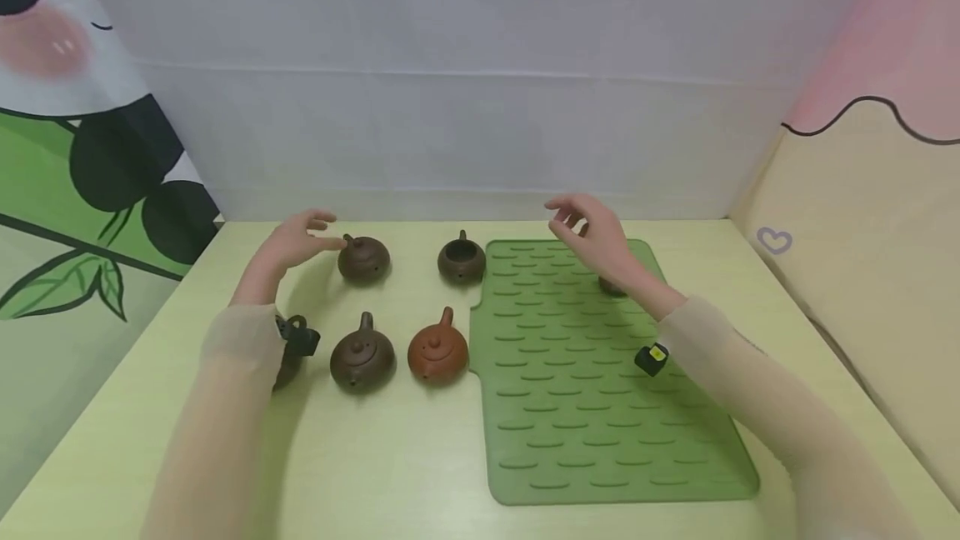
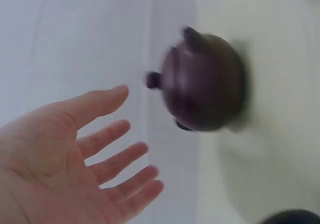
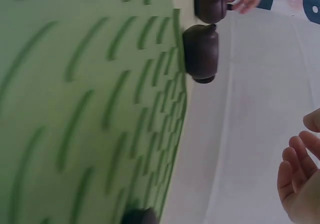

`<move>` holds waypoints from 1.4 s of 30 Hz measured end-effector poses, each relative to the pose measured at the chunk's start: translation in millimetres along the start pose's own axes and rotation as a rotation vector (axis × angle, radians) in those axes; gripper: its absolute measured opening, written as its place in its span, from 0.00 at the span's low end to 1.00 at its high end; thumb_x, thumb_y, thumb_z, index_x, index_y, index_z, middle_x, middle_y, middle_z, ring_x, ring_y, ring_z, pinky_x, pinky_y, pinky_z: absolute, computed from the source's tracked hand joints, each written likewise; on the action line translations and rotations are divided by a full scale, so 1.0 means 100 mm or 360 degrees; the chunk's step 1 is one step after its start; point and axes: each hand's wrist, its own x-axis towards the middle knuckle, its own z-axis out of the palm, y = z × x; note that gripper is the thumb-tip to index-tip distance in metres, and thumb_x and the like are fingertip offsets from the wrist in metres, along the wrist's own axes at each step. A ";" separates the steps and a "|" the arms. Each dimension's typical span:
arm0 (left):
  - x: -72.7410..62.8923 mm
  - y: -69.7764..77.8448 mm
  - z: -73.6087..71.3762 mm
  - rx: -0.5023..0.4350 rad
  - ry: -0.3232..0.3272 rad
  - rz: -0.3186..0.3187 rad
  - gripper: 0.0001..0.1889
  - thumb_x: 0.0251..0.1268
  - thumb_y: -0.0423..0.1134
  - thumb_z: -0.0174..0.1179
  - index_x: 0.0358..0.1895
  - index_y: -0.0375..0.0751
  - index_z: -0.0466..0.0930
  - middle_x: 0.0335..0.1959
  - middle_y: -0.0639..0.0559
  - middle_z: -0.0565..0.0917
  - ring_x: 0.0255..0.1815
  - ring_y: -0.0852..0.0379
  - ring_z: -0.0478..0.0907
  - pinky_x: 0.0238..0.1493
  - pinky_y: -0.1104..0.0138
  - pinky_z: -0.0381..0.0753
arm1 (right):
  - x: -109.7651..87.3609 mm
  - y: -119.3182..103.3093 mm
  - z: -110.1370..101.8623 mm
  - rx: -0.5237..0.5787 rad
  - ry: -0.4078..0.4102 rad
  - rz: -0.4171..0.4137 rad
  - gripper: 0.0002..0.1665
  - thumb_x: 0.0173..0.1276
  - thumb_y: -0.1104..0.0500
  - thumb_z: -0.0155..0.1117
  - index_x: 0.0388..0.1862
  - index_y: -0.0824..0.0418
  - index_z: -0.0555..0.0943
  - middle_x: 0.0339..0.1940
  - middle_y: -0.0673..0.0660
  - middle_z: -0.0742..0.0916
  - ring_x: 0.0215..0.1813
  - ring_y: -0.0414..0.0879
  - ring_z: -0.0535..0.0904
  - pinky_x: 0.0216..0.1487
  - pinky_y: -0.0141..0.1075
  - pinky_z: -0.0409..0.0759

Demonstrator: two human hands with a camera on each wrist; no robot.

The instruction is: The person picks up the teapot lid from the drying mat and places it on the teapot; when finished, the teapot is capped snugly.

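Fingers extended, my left hand (image 1: 296, 242) hovers beside a dark brown lidded teapot (image 1: 364, 261) at the back left. In the left wrist view a gap separates the hand (image 2: 100, 159) from that teapot (image 2: 212, 83). A lidless dark teapot (image 1: 462, 265), its inside showing, stands left of the green mat (image 1: 555, 440). My right hand (image 1: 594, 236) is raised over the mat's far end, fingers loosely bent and holding nothing. Beneath the right wrist, a small dark object (image 1: 612, 287) on the mat is mostly hidden; its kind cannot be told.
Nearer on the table (image 1: 390, 473) stand a dark brown teapot (image 1: 362, 361) and a reddish-brown teapot (image 1: 438, 352), both lidded. Another dark pot (image 1: 287, 372) is partly hidden by the left wrist camera (image 1: 302, 338). A white sheet (image 1: 465, 140) hangs behind the table.
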 end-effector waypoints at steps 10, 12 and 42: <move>0.10 0.67 -0.02 0.0055 0.0156 0.0560 0.29 0.71 0.47 0.59 0.72 0.49 0.66 0.77 0.45 0.63 0.74 0.38 0.65 0.69 0.41 0.67 | -0.30 0.26 -0.15 -0.0112 0.0032 0.0119 0.18 0.73 0.58 0.59 0.59 0.59 0.80 0.45 0.58 0.85 0.45 0.47 0.79 0.38 0.31 0.76; 0.19 0.78 0.04 0.0050 0.0049 0.0671 0.28 0.71 0.45 0.59 0.72 0.49 0.66 0.76 0.46 0.64 0.73 0.38 0.67 0.69 0.42 0.68 | -0.34 0.31 -0.18 -0.0133 0.0033 0.0121 0.17 0.73 0.59 0.60 0.59 0.61 0.80 0.44 0.59 0.85 0.45 0.48 0.79 0.37 0.31 0.76; 0.74 0.71 0.85 0.0022 -0.0658 0.0570 0.38 0.61 0.38 0.69 0.72 0.40 0.61 0.71 0.34 0.68 0.72 0.35 0.66 0.70 0.46 0.70 | -0.77 0.79 -0.46 -0.0270 -0.0331 0.0353 0.24 0.72 0.60 0.60 0.65 0.63 0.75 0.52 0.69 0.82 0.50 0.63 0.80 0.53 0.57 0.78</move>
